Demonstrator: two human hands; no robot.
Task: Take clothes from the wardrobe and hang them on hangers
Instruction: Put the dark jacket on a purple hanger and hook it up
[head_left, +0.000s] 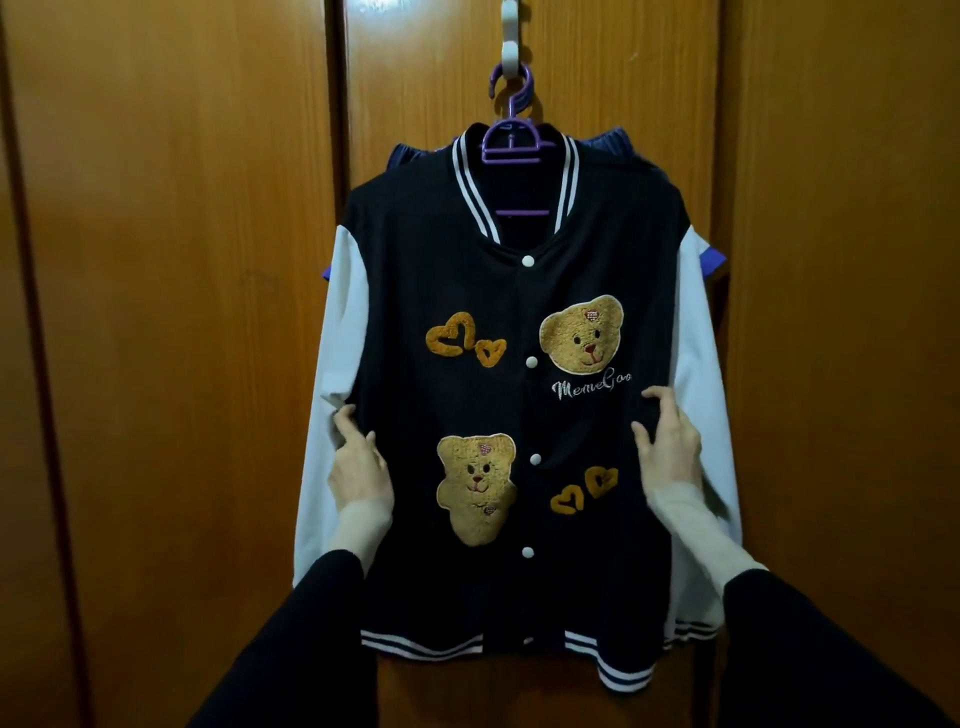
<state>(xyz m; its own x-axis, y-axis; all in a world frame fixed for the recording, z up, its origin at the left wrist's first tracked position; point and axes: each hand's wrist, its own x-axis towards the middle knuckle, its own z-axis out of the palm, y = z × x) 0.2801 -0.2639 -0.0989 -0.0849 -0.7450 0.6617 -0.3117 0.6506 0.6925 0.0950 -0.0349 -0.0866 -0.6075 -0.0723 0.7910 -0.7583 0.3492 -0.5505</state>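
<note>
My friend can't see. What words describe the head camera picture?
A navy varsity jacket with white sleeves and fuzzy bear patches hangs on a purple plastic hanger against a brown wooden wardrobe door; the left hand and right hand touch its front.

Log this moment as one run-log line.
stage: smoothing hung jacket | jacket: on purple hanger, white door hook | left hand: open, on front | right hand: open, on front

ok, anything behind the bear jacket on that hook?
Yes. Behind the bear jacket, blue-purple fabric of another garment peeks out at both shoulders and beside the sleeves. The rest of it, and any hanger it is on, is covered. The wardrobe door is behind.
</note>
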